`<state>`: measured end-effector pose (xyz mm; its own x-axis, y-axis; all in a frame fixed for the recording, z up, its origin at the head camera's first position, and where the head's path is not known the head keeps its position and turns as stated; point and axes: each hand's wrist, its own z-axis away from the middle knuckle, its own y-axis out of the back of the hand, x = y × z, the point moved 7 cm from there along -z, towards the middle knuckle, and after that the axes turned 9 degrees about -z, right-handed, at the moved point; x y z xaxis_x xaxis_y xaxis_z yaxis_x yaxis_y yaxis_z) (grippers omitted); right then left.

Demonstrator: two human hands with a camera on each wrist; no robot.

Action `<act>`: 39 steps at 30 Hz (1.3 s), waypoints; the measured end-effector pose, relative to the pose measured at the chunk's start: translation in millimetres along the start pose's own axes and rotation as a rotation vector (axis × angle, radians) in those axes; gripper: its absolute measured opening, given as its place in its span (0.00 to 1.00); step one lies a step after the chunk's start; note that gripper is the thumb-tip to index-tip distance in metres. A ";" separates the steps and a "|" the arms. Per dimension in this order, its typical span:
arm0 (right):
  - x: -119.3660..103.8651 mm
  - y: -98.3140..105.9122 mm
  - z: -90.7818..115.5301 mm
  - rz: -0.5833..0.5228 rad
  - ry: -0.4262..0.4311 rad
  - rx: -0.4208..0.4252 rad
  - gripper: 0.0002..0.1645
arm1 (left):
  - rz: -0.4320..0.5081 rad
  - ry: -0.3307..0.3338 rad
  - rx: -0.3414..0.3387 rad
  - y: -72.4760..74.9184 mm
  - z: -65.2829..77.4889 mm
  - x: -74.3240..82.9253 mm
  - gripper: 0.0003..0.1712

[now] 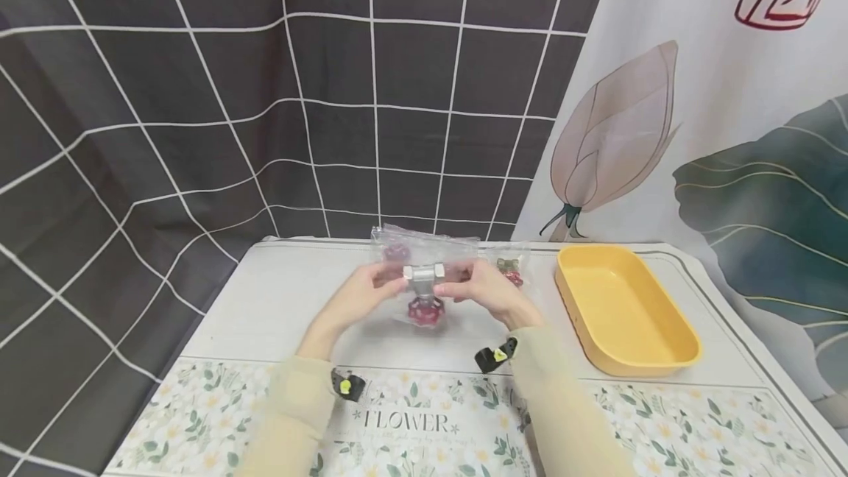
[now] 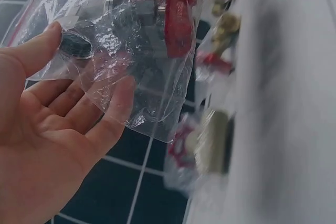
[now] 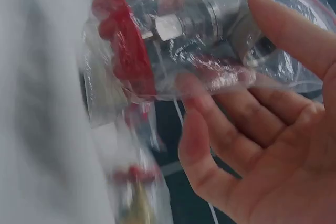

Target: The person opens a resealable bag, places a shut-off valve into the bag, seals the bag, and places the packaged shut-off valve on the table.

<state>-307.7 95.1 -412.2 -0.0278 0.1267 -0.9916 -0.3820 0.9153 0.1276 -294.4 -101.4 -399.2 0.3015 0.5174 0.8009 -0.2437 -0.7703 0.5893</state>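
A metal gate valve (image 1: 424, 282) with a red handwheel (image 1: 425, 311) is inside a clear zip bag (image 1: 442, 245). It is held above the white table, handwheel downward. My left hand (image 1: 351, 300) grips its left end through the plastic, thumb in front and fingers behind. From the other side, my right hand (image 1: 493, 293) holds the right end the same way. In the right wrist view the thumb presses the bag beside the valve's pipe opening (image 3: 257, 51), and the fingers curl beneath. The left wrist view shows the red handwheel (image 2: 179, 17) through the plastic.
Behind the hands lie more bagged valves: one brass with red (image 1: 510, 271), one with a magenta handwheel (image 2: 181, 148). A yellow tray (image 1: 563, 300) stands at the right. A flower-printed strip (image 1: 404, 422) runs along the front; a dark grid curtain (image 1: 411, 138) hangs behind.
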 end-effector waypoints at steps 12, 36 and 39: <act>-15.7 -87.0 -77.1 -0.291 -0.160 -0.156 0.24 | 0.245 0.080 -0.037 85.7 8.3 -52.6 0.29; 43.6 -162.8 -147.6 -0.437 -0.359 0.402 0.19 | 0.474 0.429 -0.072 105.8 -11.6 -169.6 0.31; 45.6 -164.6 -151.7 -0.473 -0.349 0.398 0.16 | 0.469 0.480 -0.056 105.4 -15.6 -175.3 0.33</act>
<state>-386.3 -107.8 -481.9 0.3803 -0.2651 -0.8861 0.0886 0.9641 -0.2504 -387.3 -267.4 -475.9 -0.2879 0.2507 0.9243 -0.3000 -0.9402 0.1616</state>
